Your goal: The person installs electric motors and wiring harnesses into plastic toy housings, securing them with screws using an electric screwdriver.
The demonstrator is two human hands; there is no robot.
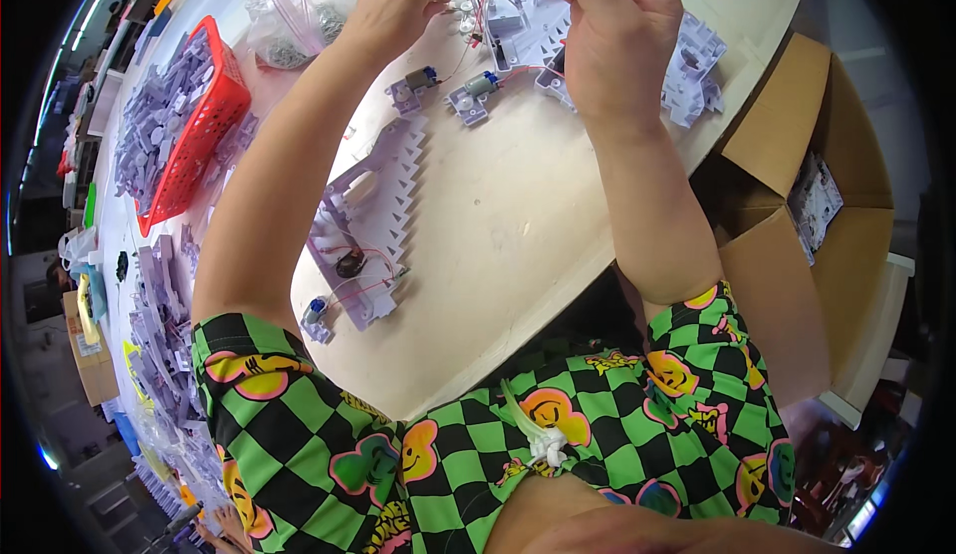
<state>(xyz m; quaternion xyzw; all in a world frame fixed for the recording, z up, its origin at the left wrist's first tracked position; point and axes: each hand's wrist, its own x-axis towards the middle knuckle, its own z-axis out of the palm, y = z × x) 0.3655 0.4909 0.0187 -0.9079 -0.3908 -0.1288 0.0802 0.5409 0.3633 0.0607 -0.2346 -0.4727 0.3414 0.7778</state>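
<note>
My left hand [391, 14] reaches to the far side of the table, fingertips pinched together beside small grey parts; what they hold is too small to make out. At the top edge my right hand [619, 36] is raised, fingers curled and partly cut off, over a pale lilac plastic housing [513, 51] with a toothed edge. Thin red wires run from it to small motors, one [482, 84] in a plastic bracket and another [413, 86] to its left. Nearer me lies a second toothed housing [390, 181], with wires inside and a small motor [317, 310] at its end.
On the left, a red basket [229, 101] is heaped with lilac plastic parts, and more parts [159, 305] lie below it. Clear bags [289, 41] of small metal pieces sit behind my left arm. An open cardboard box [782, 106] stands right of the table. Another person's hand [227, 529] shows at lower left.
</note>
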